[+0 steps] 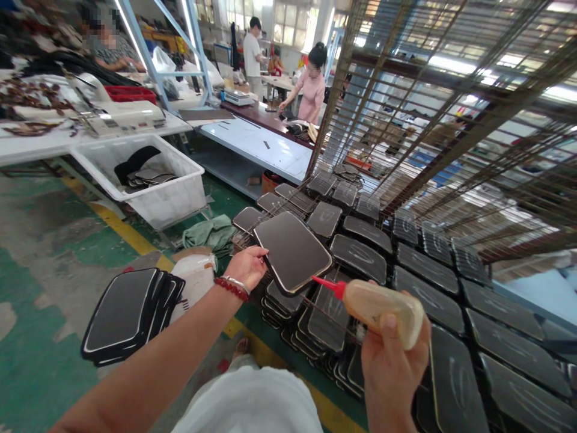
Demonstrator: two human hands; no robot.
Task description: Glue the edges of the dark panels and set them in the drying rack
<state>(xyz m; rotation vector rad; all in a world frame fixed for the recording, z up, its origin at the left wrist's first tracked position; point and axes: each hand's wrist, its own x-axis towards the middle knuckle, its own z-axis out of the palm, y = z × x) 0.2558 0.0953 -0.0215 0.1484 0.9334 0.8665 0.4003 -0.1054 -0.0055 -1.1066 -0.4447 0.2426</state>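
In the head view, a dark rounded panel (pixel 292 252) is being pinched at its left edge by the left grip (pixel 247 266), above whose wrist a red bead bracelet (pixel 232 289) is being worn. The panel is being held just right of that grip, its border being outlined by a pale line. By the right grip (pixel 396 355), a translucent bottle (pixel 383 310) is being clasped, its body being wrapped by thumb and fingers. Its red nozzle (pixel 331 286) is being pointed leftward from that grip at the panel's near edge; whether contact is being made cannot be told. Beyond and right of the right grip, rows of dark panels (pixel 426 267) are being overhung by a slanting wire frame (pixel 469 141). Left of the left grip, a stack of similar panels (pixel 119 310) is being seen. Farther beyond the left grip, dark pieces are being held in a white bin (pixel 169 195), and a sewing machine (pixel 124 117) is being carried by a white worktop (pixel 40 144).
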